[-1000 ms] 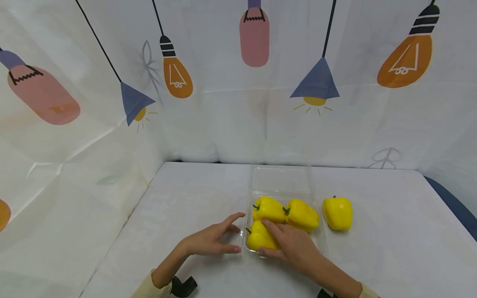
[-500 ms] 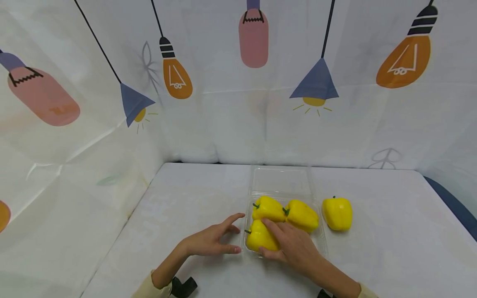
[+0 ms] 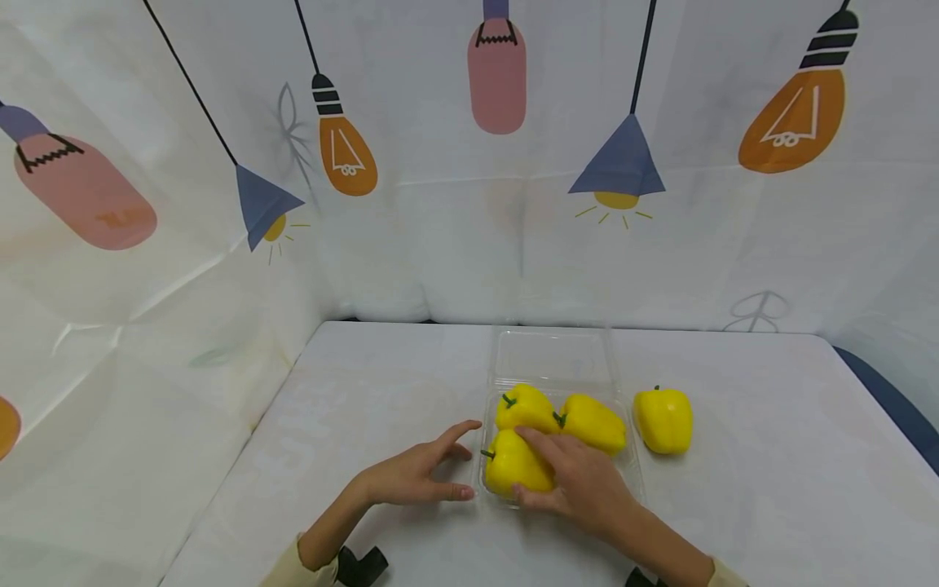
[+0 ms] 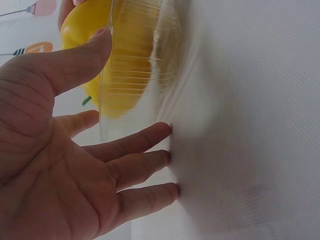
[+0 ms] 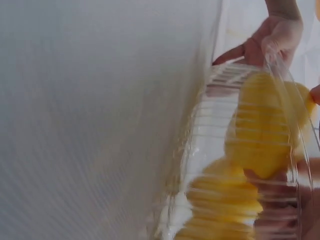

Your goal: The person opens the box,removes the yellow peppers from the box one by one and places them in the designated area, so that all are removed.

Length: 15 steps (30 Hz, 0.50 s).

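Observation:
A clear plastic container (image 3: 632, 473) holds three yellow bell peppers. My right hand (image 3: 583, 489) grips the near-left pepper (image 3: 513, 463), thumb on its near side and fingers over its far right side. Behind it sit a back-left pepper (image 3: 526, 408) and a back-right pepper (image 3: 596, 424). At the container's left side is my left hand (image 3: 411, 474), its fingers spread; in the left wrist view the left hand (image 4: 65, 165) has its thumb at the rim and several fingertips on the table. Through the clear wall in the right wrist view, the gripped pepper (image 5: 262, 130) shows.
A fourth yellow pepper (image 3: 663, 420) stands on the white table (image 3: 770, 456) just right of the container. The container's open clear lid (image 3: 552, 356) lies flat behind it. A white curtain (image 3: 447, 244) with printed lamps hangs along the back and left.
The near-left pepper has shifted slightly back in my right hand's grip, and the back-left pepper has turned a little, its stem tilting up. My left hand has stayed in place.

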Tool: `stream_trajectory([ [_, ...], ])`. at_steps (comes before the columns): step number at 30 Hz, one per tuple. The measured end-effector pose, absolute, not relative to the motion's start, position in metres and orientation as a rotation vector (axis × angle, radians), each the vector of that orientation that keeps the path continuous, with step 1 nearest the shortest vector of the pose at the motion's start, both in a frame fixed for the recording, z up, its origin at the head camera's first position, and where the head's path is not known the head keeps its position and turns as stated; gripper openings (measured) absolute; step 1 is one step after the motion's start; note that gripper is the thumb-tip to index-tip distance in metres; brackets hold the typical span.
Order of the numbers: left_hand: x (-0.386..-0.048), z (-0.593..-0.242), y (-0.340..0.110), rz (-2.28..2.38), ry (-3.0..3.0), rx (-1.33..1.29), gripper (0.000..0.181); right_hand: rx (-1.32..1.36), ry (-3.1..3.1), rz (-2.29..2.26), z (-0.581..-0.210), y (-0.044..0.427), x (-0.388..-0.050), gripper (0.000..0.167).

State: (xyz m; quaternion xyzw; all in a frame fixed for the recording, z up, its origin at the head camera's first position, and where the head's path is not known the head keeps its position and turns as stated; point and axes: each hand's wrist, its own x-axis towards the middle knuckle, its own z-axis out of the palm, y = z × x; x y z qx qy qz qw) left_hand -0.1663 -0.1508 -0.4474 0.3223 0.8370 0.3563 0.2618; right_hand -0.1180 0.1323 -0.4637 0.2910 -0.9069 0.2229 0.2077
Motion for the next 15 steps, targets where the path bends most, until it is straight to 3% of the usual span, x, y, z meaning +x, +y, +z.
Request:
stream_trajectory([
  [15, -0.166, -0.449, -0.15, 0.95, 2.284, 0.851, 0.084, 0.753, -2.625, 0.795, -0.452, 0.137, -0.119, 0.063],
])
